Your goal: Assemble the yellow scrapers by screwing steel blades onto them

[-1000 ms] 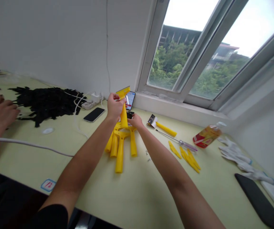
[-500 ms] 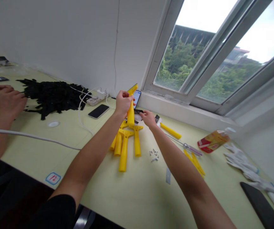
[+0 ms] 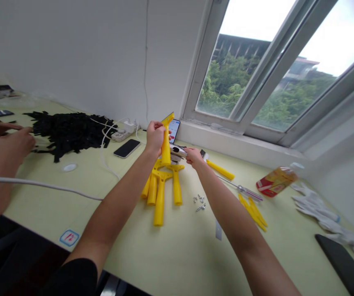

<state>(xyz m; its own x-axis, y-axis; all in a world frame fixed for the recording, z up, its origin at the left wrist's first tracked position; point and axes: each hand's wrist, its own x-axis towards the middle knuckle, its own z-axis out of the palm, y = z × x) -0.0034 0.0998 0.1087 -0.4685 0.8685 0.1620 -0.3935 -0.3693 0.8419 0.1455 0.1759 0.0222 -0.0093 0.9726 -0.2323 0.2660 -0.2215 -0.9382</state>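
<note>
My left hand is shut around the upright handle of a yellow plastic scraper, whose wide head points up. My right hand pinches a small black-and-silver object close to that handle. Below my hands, several yellow scraper handles lie in a heap on the pale green table. Small metal nuts or screws lie to the right of the heap. At the far left, a co-worker's hands rest beside a pile of black strips.
A black phone, a power strip, and a lit phone sit near the wall. To the right lie a screwdriver, yellow pieces, a pouch, white gloves, and a black pad.
My right hand has moved right of its position a second ago, and the small object now shows between my hands. The scraper stands more upright. The view has shifted slightly.
</note>
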